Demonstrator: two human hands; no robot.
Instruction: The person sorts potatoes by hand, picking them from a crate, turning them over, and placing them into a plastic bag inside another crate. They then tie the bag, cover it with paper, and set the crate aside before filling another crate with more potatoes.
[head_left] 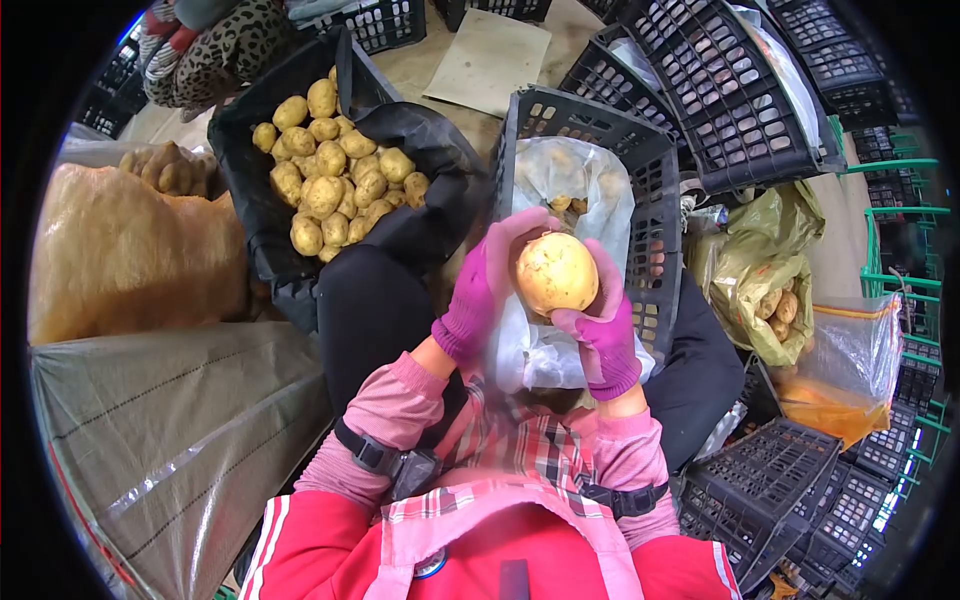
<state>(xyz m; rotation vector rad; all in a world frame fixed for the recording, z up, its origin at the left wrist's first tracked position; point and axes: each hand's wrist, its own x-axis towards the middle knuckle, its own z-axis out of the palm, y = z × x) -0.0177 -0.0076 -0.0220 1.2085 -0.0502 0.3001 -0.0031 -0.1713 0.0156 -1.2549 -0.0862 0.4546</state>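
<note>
A large, round yellow potato (557,272) with small dark specks is held up between my two gloved hands. My left hand (487,285), in a pink and purple glove, curves round its left side. My right hand (606,335), in a matching glove, grips it from the right and below, thumb at its lower edge. Under the hands stands a black plastic crate (655,170) lined with a pale plastic bag (590,160); a few potatoes (570,204) show inside, and the rest is hidden. To the left, many yellow potatoes (335,190) fill a crate with a black liner (425,140).
Bulky sacks (130,260) stand on the left, one holding brownish potatoes. A yellow-green bag (765,255) with several potatoes lies right. Black crates (725,100) are stacked at back right and lower right. A person's patterned sleeve (235,50) appears at the upper left.
</note>
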